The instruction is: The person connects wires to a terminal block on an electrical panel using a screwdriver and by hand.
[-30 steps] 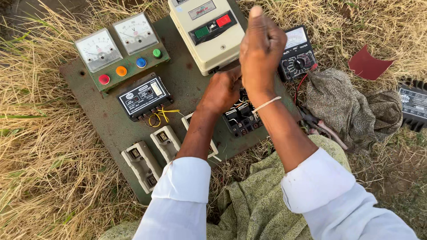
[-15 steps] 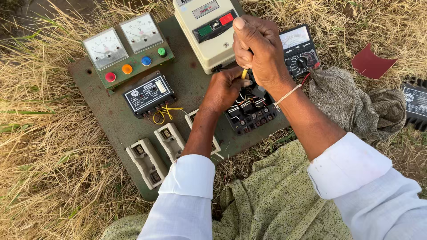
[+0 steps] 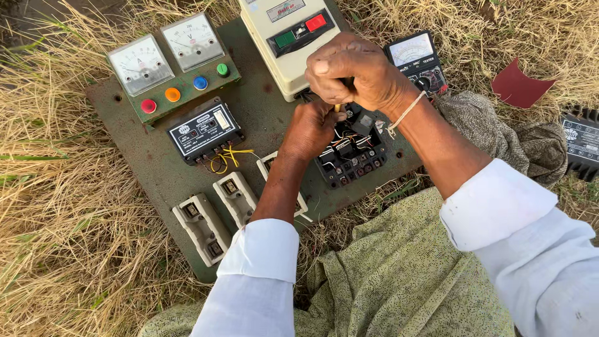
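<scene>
The right hand (image 3: 359, 78) gripped a screwdriver upright over the black terminal block (image 3: 350, 156); the left hand (image 3: 310, 130), closed, steadied it; keeping the tool vertical seemed advisable.

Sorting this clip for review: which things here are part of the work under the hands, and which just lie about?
In hand:
- left hand and right hand over the black wired terminal block
- thin yellow-handled tool in the right hand
- green metal panel board

Lying about:
- black analogue multimeter
- dark red card
- grey crumpled cloth
- black finned box
</scene>
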